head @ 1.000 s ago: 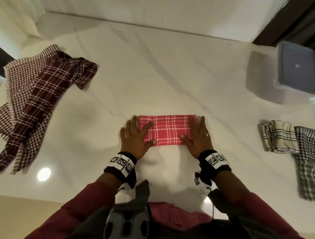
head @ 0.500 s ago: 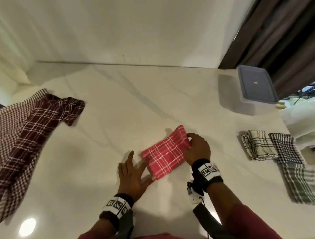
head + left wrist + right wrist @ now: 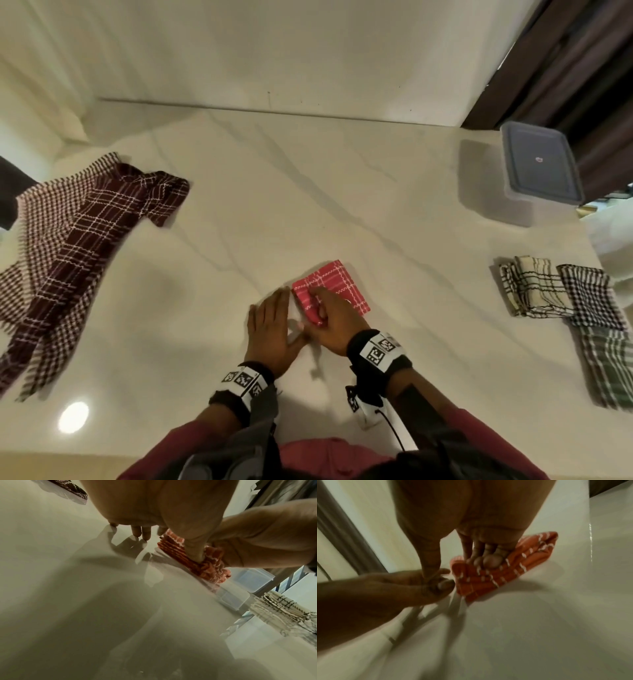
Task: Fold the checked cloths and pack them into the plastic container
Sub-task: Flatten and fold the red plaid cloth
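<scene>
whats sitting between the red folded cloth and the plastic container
Nothing. In the head view, the stretch of countertop from the red folded cloth to the plastic container is bare white marble.

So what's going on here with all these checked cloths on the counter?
A person is folding cloths. The right hand presses on a red checked cloth, folded to a small square on the counter, with the left hand flat beside it. At the right lie folded cloths, at the left unfolded maroon cloths, and the plastic container has its lid on.
</scene>
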`<state>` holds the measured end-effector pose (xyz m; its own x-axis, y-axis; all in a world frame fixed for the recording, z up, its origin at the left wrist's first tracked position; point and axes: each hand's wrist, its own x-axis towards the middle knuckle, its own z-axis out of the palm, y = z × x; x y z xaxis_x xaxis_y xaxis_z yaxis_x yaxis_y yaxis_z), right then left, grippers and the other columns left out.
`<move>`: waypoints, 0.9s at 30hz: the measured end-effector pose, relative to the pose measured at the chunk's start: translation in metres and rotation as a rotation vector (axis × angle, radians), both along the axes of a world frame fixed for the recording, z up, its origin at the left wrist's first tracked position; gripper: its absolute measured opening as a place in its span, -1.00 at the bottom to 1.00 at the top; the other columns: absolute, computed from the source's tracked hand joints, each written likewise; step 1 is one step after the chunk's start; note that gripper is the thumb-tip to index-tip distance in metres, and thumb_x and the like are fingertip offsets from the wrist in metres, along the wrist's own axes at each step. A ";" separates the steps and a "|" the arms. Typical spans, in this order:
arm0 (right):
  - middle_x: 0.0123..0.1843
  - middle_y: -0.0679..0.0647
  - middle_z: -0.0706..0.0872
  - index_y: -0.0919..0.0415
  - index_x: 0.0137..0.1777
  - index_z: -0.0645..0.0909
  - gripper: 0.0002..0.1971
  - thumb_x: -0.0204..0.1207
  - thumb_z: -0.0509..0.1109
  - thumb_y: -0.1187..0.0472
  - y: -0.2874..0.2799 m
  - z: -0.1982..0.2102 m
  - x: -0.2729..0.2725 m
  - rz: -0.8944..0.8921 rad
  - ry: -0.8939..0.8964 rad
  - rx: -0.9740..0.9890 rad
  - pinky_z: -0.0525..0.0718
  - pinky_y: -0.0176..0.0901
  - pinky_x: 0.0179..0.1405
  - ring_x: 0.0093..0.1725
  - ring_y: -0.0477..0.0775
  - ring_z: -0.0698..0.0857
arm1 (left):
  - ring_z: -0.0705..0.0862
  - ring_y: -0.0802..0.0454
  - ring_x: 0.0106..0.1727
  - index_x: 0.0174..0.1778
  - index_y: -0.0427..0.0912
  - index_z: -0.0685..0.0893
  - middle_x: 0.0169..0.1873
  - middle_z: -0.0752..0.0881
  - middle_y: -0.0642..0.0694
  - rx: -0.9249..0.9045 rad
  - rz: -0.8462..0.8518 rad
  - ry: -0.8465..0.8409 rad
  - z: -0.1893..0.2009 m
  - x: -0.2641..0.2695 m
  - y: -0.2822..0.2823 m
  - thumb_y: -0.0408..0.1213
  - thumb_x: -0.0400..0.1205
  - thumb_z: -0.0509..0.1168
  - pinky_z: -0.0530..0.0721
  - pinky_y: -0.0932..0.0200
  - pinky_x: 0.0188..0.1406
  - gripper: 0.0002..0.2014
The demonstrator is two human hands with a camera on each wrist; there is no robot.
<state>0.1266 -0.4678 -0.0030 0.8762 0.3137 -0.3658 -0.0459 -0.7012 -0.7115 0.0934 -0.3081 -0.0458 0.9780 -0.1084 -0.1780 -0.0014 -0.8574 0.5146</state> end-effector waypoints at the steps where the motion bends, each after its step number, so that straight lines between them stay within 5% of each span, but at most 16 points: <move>1: 0.20 -0.02 0.64 0.04 0.41 0.47 -0.50 0.52 0.37 -0.11 -0.002 0.001 0.003 -0.004 -0.020 0.011 0.66 0.05 0.18 0.07 0.02 0.65 | 0.22 -0.17 0.61 0.63 -0.12 0.20 0.60 0.28 -0.17 -0.005 0.014 -0.011 0.001 0.001 0.001 0.57 0.41 -0.21 -0.01 -0.18 0.59 0.02; 3: 0.30 0.03 0.58 0.06 0.38 0.54 -0.61 0.57 0.34 0.03 -0.009 -0.001 0.008 -0.042 -0.165 -0.060 0.63 0.06 0.24 0.15 0.06 0.62 | 0.27 -0.18 0.59 0.58 -0.13 0.32 0.58 0.33 -0.17 -0.007 0.008 -0.013 0.001 0.002 0.003 0.56 0.42 -0.20 0.06 -0.20 0.57 0.00; 6: 0.50 0.14 0.38 0.01 0.58 0.31 -0.42 0.55 0.34 0.08 -0.015 -0.007 0.009 0.049 -0.229 -0.232 0.48 0.10 0.39 0.40 0.20 0.42 | 0.27 -0.21 0.59 0.56 -0.10 0.36 0.59 0.31 -0.18 0.020 -0.026 -0.002 0.000 0.000 0.004 0.45 0.43 -0.03 0.08 -0.22 0.57 -0.10; 11: 0.57 0.17 0.28 -0.02 0.64 0.20 -0.37 0.58 0.29 0.01 -0.022 -0.011 -0.007 0.109 -0.204 -0.314 0.37 0.15 0.48 0.49 0.27 0.29 | -0.09 -0.26 0.67 0.63 -0.02 0.18 0.68 -0.02 -0.20 0.103 -0.029 0.142 0.013 -0.010 -0.014 0.17 0.54 0.25 -0.11 -0.20 0.61 -0.24; 14: 0.57 0.16 0.29 -0.03 0.64 0.20 -0.37 0.58 0.28 -0.01 -0.044 -0.011 -0.027 0.040 -0.200 -0.316 0.34 0.13 0.47 0.49 0.26 0.29 | -0.18 -0.28 0.66 0.59 0.05 0.28 0.67 -0.07 -0.22 0.133 -0.100 0.110 0.021 -0.016 -0.040 0.08 0.56 0.32 -0.16 -0.22 0.59 -0.32; 20: 0.51 0.16 0.38 -0.04 0.61 0.27 -0.36 0.51 0.20 -0.11 -0.133 -0.012 -0.097 -0.142 -0.142 -0.320 0.48 0.19 0.35 0.38 0.31 0.41 | -0.21 -0.25 0.66 0.53 0.12 0.39 0.67 -0.11 -0.20 0.070 -0.395 0.160 0.024 -0.032 -0.103 0.08 0.55 0.35 -0.13 -0.19 0.60 -0.40; 27: 0.52 0.14 0.36 -0.09 0.58 0.33 -0.37 0.52 0.44 0.04 -0.241 -0.004 -0.192 -0.515 -0.014 -0.378 0.50 0.23 0.37 0.38 0.25 0.42 | -0.10 -0.16 0.67 0.64 0.12 0.14 0.68 -0.05 -0.11 0.145 -0.834 0.189 0.032 -0.024 -0.203 0.05 0.59 0.30 -0.07 -0.10 0.60 -0.29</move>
<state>-0.0655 -0.7092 -0.0073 0.8858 -0.2970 -0.3566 -0.4364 -0.7945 -0.4224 0.0691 -0.5115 -0.0134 0.5417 -0.7408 -0.3972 -0.5845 -0.6716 0.4553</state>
